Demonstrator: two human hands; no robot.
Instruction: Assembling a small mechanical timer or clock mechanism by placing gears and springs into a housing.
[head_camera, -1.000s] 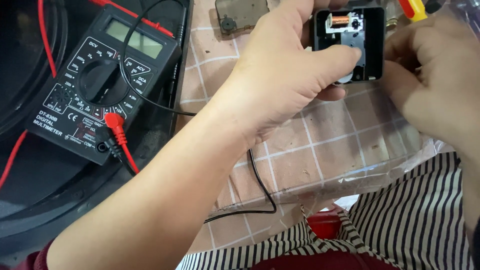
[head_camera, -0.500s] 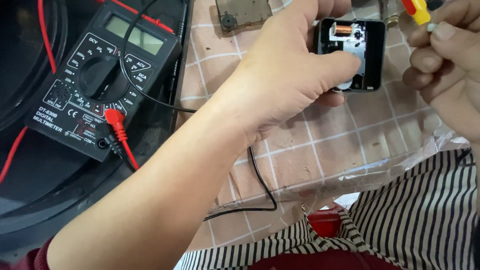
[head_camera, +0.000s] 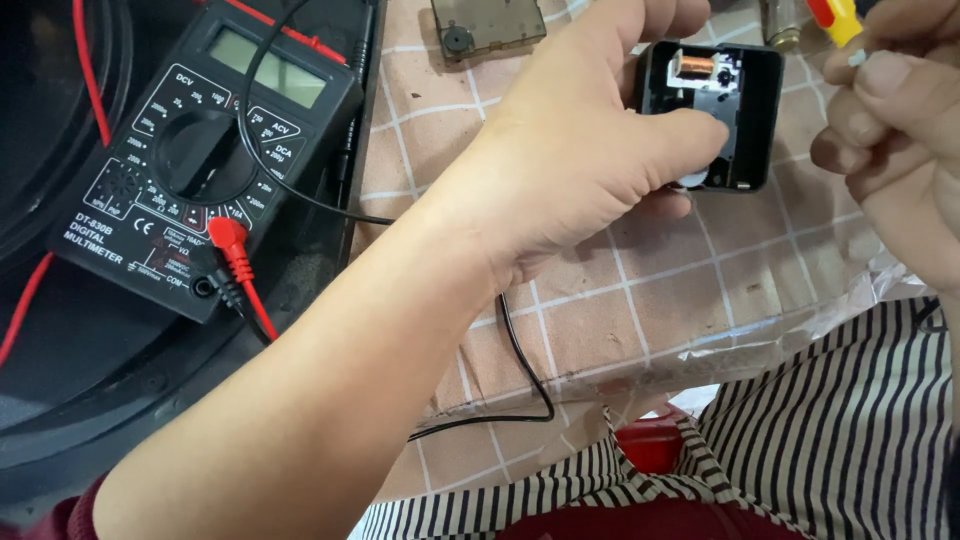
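Observation:
My left hand (head_camera: 590, 150) grips a small black square clock movement (head_camera: 745, 105), its back open to show a copper coil and white gears. The thumb lies across its open face. My right hand (head_camera: 900, 130) is lifted at the right edge, fingers pinched on a tiny white part. A yellow and red tool handle (head_camera: 835, 18) pokes out just above that hand; whether the hand holds it is unclear.
A black digital multimeter (head_camera: 190, 160) with red and black leads lies at the left on a dark round surface. A translucent brown cover (head_camera: 490, 25) rests at the top of the checked tablecloth (head_camera: 640, 310). A black wire (head_camera: 525, 360) crosses the cloth. Striped fabric covers the lower right.
My right hand has pulled away from the clock movement, up and to the right, with a small white part pinched in it. The left hand has kept its hold.

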